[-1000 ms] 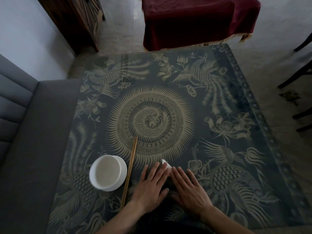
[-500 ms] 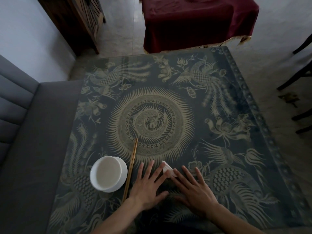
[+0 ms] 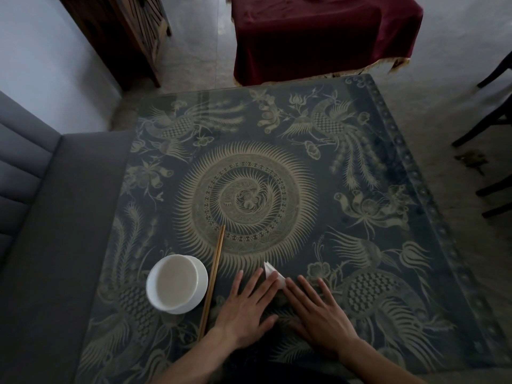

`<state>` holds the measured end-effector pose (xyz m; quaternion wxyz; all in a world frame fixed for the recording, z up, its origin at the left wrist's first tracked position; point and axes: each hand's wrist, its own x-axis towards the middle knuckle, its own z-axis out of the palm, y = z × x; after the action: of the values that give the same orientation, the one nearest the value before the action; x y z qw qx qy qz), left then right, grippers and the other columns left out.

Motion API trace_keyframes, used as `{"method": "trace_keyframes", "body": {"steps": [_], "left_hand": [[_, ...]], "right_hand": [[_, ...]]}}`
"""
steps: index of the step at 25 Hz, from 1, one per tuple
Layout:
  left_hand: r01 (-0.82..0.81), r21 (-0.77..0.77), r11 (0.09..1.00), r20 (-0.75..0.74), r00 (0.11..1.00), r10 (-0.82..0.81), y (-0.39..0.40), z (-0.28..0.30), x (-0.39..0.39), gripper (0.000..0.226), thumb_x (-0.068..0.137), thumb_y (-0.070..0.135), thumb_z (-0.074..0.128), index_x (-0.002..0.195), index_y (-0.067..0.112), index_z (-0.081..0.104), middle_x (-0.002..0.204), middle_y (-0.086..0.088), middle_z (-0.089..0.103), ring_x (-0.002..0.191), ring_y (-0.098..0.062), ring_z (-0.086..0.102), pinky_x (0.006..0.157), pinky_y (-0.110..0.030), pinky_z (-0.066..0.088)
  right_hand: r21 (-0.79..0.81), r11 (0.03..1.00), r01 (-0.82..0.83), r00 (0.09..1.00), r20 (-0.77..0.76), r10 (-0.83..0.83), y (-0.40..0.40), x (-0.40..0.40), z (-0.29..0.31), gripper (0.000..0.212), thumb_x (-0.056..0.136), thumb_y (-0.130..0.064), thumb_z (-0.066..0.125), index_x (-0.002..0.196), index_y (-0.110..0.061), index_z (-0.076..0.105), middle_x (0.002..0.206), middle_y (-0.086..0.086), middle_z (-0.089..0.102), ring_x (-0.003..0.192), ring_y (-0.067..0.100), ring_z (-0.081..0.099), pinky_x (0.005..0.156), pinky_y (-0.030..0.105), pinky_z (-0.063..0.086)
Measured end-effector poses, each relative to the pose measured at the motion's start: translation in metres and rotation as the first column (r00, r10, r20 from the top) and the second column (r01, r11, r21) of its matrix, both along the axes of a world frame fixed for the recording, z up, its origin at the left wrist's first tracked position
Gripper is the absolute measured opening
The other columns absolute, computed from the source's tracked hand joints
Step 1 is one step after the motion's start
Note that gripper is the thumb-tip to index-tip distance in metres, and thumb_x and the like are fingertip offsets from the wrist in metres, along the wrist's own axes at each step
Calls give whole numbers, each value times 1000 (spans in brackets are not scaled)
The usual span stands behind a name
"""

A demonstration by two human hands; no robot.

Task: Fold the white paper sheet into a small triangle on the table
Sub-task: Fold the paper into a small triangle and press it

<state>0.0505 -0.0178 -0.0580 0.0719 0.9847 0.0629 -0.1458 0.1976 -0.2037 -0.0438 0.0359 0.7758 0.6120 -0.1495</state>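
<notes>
A small folded piece of white paper (image 3: 273, 273) lies near the front of the dark patterned table (image 3: 360, 245). Only its pointed far end shows; the rest is under my fingers. My left hand (image 3: 246, 309) lies flat with fingers spread, its fingertips pressing on the paper's left side. My right hand (image 3: 318, 314) lies flat beside it, its fingertips touching the paper's right edge. Both palms face down on the table.
A white bowl (image 3: 177, 284) stands on the table left of my hands. A pair of wooden chopsticks (image 3: 212, 281) lies between the bowl and my left hand. A grey sofa (image 3: 55, 245) runs along the left. A red-draped table (image 3: 318, 34) stands beyond the far edge.
My fingers have spread apart and both hands have slid slightly back, so more of the folded paper's tip shows. The bowl and chopsticks have not moved.
</notes>
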Motion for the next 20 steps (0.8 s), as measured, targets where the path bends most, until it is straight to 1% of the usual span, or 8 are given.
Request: {"method": "trace_keyframes", "body": {"steps": [4, 8, 10, 13, 15, 18, 20], "left_hand": [[1, 4, 1000, -14, 1000, -1, 7, 1, -5, 74, 96, 60, 36, 156, 25, 12, 164, 6, 5, 150, -26, 1, 113, -60, 4], [-42, -1, 999, 2, 999, 42, 8, 4, -13, 71, 98, 58, 33, 156, 20, 17, 164, 4, 9, 150, -26, 2, 112, -61, 9], [-52, -24, 998, 8, 999, 52, 5, 7, -10, 71, 98, 57, 34, 155, 17, 20, 164, 2, 10, 150, -25, 3, 112, -59, 11], [-5, -41, 999, 28, 1000, 6, -2, 9, -1, 74, 98, 57, 35, 156, 18, 12, 165, 2, 2, 150, -23, 0, 113, -57, 5], [2, -42, 999, 29, 1000, -1, -4, 8, 6, 74, 99, 56, 33, 156, 18, 7, 165, 2, -1, 150, -23, -3, 113, -57, 3], [12, -41, 999, 24, 1000, -11, 0, 5, 9, 72, 100, 56, 30, 156, 19, 4, 164, 4, 0, 149, -24, -3, 111, -58, 2], [25, -30, 999, 20, 999, -25, 7, 3, 9, 69, 101, 56, 28, 156, 24, 2, 164, 7, 0, 150, -26, -1, 112, -59, 1]], "right_hand": [[-8, 1000, -7, 1000, -1, 7, 0, 4, 1, 71, 92, -61, 39, 149, -19, 34, 156, 0, 30, 143, 24, 26, 105, 58, 20], [-10, 1000, 1, 1000, 8, -1, 1, 3, 4, 71, 90, -59, 42, 148, -18, 37, 156, 1, 32, 142, 26, 27, 105, 59, 20], [10, 1000, 0, 1000, 7, 0, 2, -1, 3, 72, 89, -58, 42, 149, -16, 36, 157, 3, 29, 143, 29, 25, 106, 57, 20], [15, 1000, -12, 1000, 5, 12, 5, -5, 2, 76, 90, -57, 42, 151, -14, 29, 158, 4, 25, 144, 29, 22, 108, 56, 17], [11, 1000, -3, 1000, 0, 3, 7, -7, 3, 75, 91, -57, 41, 151, -15, 29, 158, 3, 26, 144, 28, 22, 108, 55, 17], [2, 1000, 17, 1000, -14, -17, 6, -7, 3, 74, 93, -60, 41, 152, -17, 26, 159, 0, 23, 144, 28, 21, 108, 54, 16], [0, 1000, 19, 1000, -19, -19, 6, -6, 2, 74, 93, -61, 40, 153, -19, 25, 160, -1, 22, 145, 28, 20, 108, 54, 16]]}}
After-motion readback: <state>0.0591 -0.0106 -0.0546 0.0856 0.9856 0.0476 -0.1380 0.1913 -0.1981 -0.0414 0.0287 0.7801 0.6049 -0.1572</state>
